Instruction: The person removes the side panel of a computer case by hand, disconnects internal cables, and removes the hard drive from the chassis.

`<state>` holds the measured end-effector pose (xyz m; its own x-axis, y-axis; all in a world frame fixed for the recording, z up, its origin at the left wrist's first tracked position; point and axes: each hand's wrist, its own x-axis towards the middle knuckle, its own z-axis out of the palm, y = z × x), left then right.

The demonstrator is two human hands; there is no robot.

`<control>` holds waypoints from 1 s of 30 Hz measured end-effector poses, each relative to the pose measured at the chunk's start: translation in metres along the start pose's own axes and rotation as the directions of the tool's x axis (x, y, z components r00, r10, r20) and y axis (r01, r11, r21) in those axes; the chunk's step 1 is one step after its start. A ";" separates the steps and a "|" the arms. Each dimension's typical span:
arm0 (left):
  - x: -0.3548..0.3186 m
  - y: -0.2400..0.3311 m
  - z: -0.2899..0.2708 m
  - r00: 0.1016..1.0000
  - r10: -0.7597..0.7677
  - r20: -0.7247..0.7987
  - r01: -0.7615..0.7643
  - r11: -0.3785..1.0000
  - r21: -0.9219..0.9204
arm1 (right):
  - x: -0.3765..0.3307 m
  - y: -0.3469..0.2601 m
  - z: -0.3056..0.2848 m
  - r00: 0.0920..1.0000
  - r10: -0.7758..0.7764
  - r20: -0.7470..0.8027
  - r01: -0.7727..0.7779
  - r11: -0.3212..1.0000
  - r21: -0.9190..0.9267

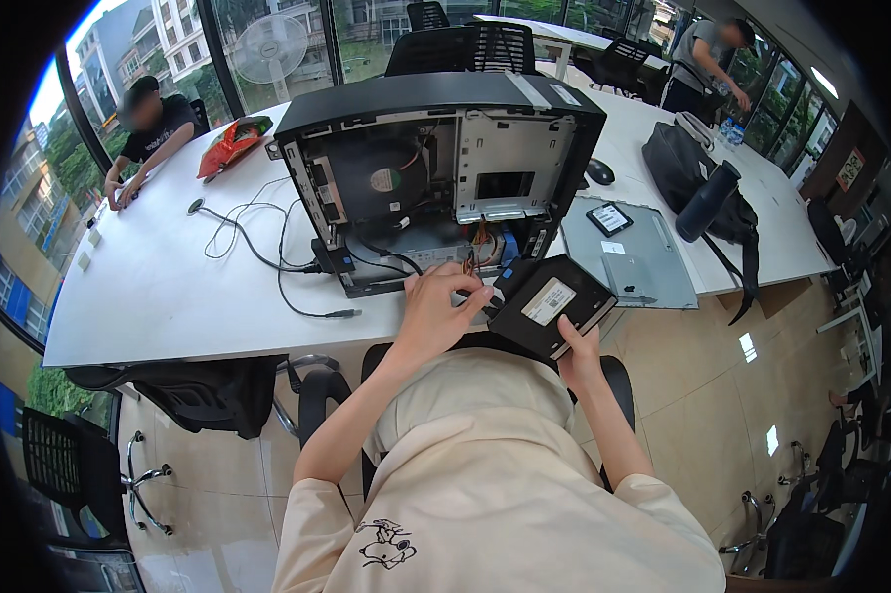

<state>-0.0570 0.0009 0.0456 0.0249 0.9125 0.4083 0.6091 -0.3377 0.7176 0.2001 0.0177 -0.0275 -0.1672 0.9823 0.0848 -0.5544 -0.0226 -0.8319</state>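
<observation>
A black optical drive (576, 289) with a white label is tilted in front of me, just past the table's front edge. My right hand (581, 356) grips its near right edge, thumb on the top face. At the drive's left end, the fingers of my left hand (433, 308) are pinched round a dark cable plug (491, 304), mostly hidden by the fingers. Whether the plug sits fully in the drive I cannot tell. Beyond my hands stands an open desktop computer case (445, 94), its inside facing me, with coloured wires (481, 247) hanging near its lower middle.
Right of the case lie a grey side panel (668, 267), a small solid-state drive (609, 218), a mouse (599, 172) and a backpack (668, 158) with a dark bottle (707, 203). Loose cables (257, 252) and a red bag (233, 148) are left. Two people are across the table.
</observation>
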 end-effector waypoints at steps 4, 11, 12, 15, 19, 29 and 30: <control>-0.003 0.001 0.000 1.000 0.010 -0.005 -0.010 0.999 0.036 | 0.000 0.002 -0.002 0.999 -0.027 0.028 0.028 1.000 -0.014; 0.000 0.000 -0.004 0.992 0.050 0.117 -0.048 0.999 -0.013 | -0.010 -0.004 0.001 0.999 -0.038 -0.034 0.038 0.999 0.000; 0.000 -0.002 -0.002 0.993 0.058 0.103 -0.050 0.996 -0.075 | -0.010 -0.004 0.001 0.999 -0.024 -0.031 0.024 1.000 -0.013; -0.003 -0.001 -0.001 0.989 0.134 0.058 -0.134 0.991 -0.005 | -0.010 -0.002 0.005 0.998 -0.032 -0.050 0.031 0.999 -0.012; -0.004 0.007 -0.002 0.992 0.120 0.029 -0.123 0.985 0.119 | -0.008 0.005 0.005 0.997 -0.028 -0.070 0.029 1.000 0.010; -0.003 -0.003 0.002 0.997 0.036 0.063 -0.030 0.996 -0.090 | -0.019 0.001 0.016 0.996 0.028 -0.081 -0.023 0.998 0.060; -0.003 -0.003 0.003 0.998 0.024 0.055 -0.018 0.993 -0.119 | -0.019 0.000 0.016 0.997 0.004 -0.076 -0.001 0.999 0.041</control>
<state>-0.0566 -0.0007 0.0407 0.0833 0.9153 0.3940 0.5096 -0.3789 0.7725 0.1901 -0.0039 -0.0203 -0.1072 0.9934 0.0399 -0.5872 -0.0309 -0.8088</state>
